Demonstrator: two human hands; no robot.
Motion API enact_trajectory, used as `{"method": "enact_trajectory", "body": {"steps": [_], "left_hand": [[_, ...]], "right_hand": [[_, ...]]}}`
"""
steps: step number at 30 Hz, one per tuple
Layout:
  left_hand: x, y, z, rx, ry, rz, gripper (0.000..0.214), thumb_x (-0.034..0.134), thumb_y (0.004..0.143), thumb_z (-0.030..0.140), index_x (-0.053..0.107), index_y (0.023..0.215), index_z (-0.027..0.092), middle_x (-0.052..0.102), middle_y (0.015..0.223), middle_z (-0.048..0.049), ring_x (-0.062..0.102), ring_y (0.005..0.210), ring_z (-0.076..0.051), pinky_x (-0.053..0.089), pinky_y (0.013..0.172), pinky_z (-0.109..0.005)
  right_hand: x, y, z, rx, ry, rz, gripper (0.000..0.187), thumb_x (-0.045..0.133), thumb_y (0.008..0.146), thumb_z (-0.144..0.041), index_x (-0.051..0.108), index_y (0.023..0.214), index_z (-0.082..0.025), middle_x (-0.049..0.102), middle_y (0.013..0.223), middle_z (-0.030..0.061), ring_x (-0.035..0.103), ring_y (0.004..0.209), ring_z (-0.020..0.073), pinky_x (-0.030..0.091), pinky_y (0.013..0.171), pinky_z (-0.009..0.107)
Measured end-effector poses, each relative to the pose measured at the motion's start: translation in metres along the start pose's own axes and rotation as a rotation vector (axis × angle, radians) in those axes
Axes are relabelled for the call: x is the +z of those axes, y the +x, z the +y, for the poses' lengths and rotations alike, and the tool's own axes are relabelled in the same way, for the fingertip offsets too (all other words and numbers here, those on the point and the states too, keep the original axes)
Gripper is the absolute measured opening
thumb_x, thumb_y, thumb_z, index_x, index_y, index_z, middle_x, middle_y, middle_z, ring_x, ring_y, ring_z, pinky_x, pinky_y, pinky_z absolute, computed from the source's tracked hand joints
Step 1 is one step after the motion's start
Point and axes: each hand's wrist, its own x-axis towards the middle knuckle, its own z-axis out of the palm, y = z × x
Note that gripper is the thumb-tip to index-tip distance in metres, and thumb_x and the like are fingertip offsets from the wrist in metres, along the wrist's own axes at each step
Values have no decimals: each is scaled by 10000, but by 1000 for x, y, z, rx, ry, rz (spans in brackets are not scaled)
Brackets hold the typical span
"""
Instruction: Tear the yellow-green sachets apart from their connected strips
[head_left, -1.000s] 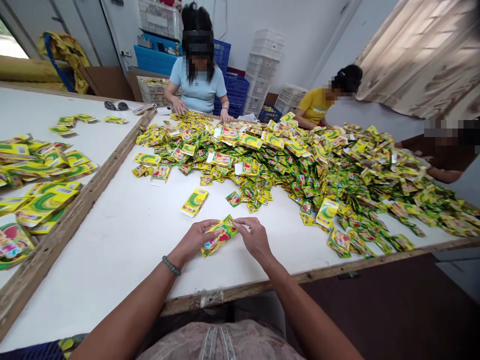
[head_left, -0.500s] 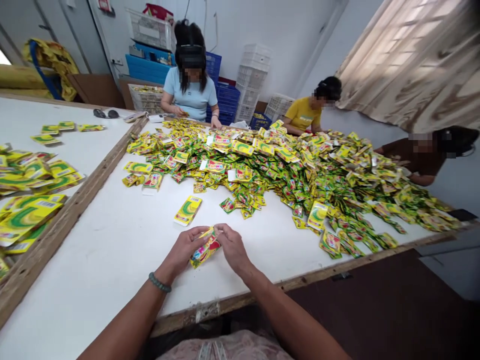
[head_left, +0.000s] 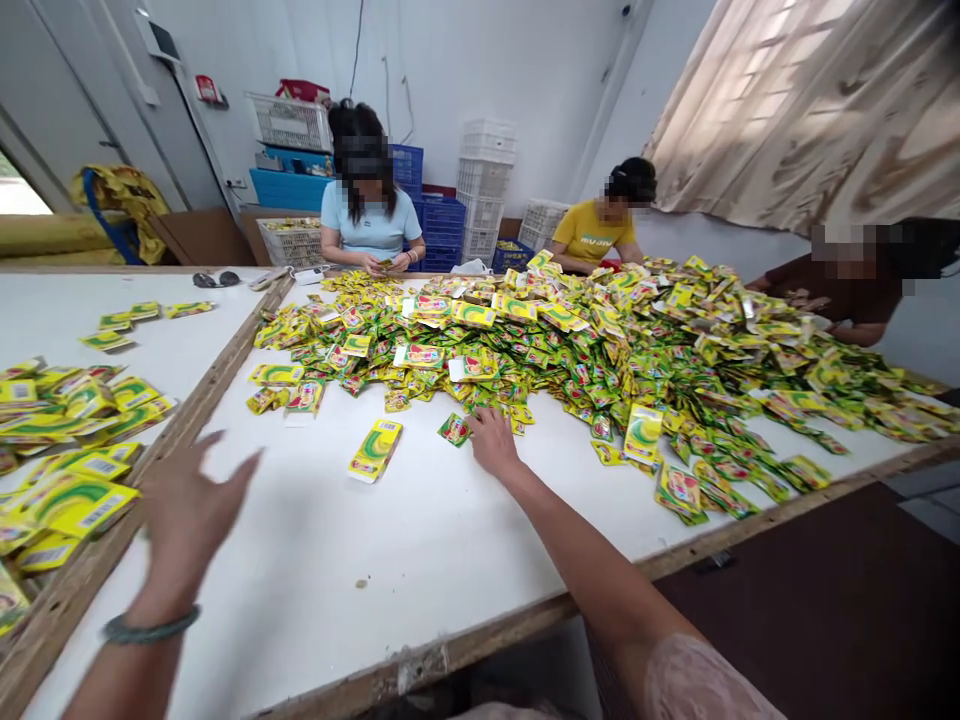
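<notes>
My left hand [head_left: 191, 495], blurred, is in the air over the wooden divider, its thumb and fingers spread and nothing in it. Just left of it lies a pile of flat yellow boxes [head_left: 79, 505] with green curves. At the front edge of a large heap of small green and yellow sachets [head_left: 570, 360], my right hand [head_left: 493, 440] has its fingers curled down on sachets, partly hiding them. A green sachet [head_left: 454, 429] touches its thumb side. One yellow box [head_left: 376, 450] with a white end flap lies alone between my hands.
The wooden divider strip [head_left: 217, 395] separates two white tabletops. Several boxes lie on the sachet heap. Opposite sit a person in light blue [head_left: 371, 235] and one in yellow [head_left: 592, 235]; a person in brown [head_left: 832, 285] sits right. White crates [head_left: 484, 185] stand behind.
My hands have parted from the printed box they held together. My left hand has swung left toward the box pile and opened; my right hand has reached forward to the sachets. The view has tilted up.
</notes>
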Motion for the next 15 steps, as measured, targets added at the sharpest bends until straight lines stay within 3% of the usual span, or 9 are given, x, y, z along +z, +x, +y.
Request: {"method": "enact_trajectory", "body": {"steps": [1, 4, 8, 12, 15], "left_hand": [[15, -5, 20, -7, -10, -66, 572, 479, 770, 552, 502, 1207, 183, 620, 1109, -110, 582, 932, -280, 472, 743, -373], [62, -20, 76, 224, -6, -202, 666, 437, 764, 603, 512, 1207, 111, 568, 1177, -181, 528, 1041, -315, 428, 845, -389], [107, -27, 117, 363, 107, -246, 797, 544, 690, 603, 409, 1301, 109, 558, 1148, -211, 497, 1054, -356, 420, 817, -402], [117, -25, 123, 349, 159, -363, 718, 545, 737, 476, 354, 1325, 110, 620, 1014, -205, 574, 939, -330, 441, 724, -362], [105, -25, 115, 291, 232, -480, 489, 470, 777, 432, 547, 1123, 97, 647, 924, -217, 608, 868, -336, 456, 668, -369]], "right_hand": [[1, 4, 3, -2, -21, 4, 320, 449, 783, -77, 633, 1014, -200, 530, 1189, 98, 410, 1105, 249, 310, 886, 370], [1, 8, 7, 24, 14, 65, 309, 353, 838, -75, 641, 889, -177, 600, 993, 89, 491, 958, 205, 341, 802, 315], [-2, -3, 6, 150, 307, 117, 281, 293, 900, -169, 567, 951, -197, 643, 838, 29, 570, 779, 154, 375, 685, 251], [1, -23, 1, 203, 474, 31, 188, 369, 862, -183, 552, 886, -220, 664, 794, 0, 612, 775, 145, 398, 678, 231], [0, -30, 2, 238, 514, 21, 202, 378, 843, -175, 551, 932, -225, 669, 833, 5, 617, 822, 150, 420, 706, 240]]}}
